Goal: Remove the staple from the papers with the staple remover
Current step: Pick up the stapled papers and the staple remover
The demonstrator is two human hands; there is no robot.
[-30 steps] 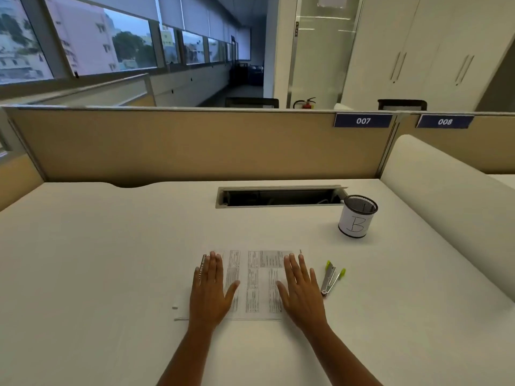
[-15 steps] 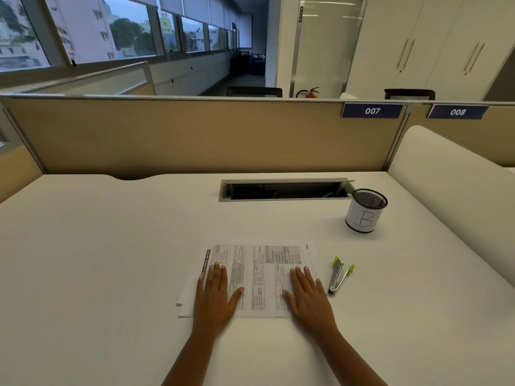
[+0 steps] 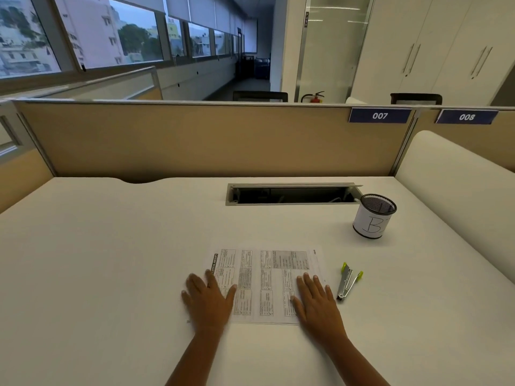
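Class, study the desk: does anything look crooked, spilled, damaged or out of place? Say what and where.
Nothing stands out. The papers lie flat under the left hand and right hand, the staple remover lies untouched right of them, and the cup stands upright. Only the cable hatch behind them is open.

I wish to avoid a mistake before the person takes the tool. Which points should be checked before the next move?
1. Printed white papers lie flat on the white desk: ok.
2. Left hand rests flat on the papers' left edge: ok.
3. Right hand lies flat on the papers' right side, holding nothing: ok.
4. Silver staple remover with green tips lies on the desk beside the right hand, untouched: ok.
5. Black mesh cup labelled B stands apart, behind the remover: ok.
6. Where the staple sits in the papers: cannot tell.
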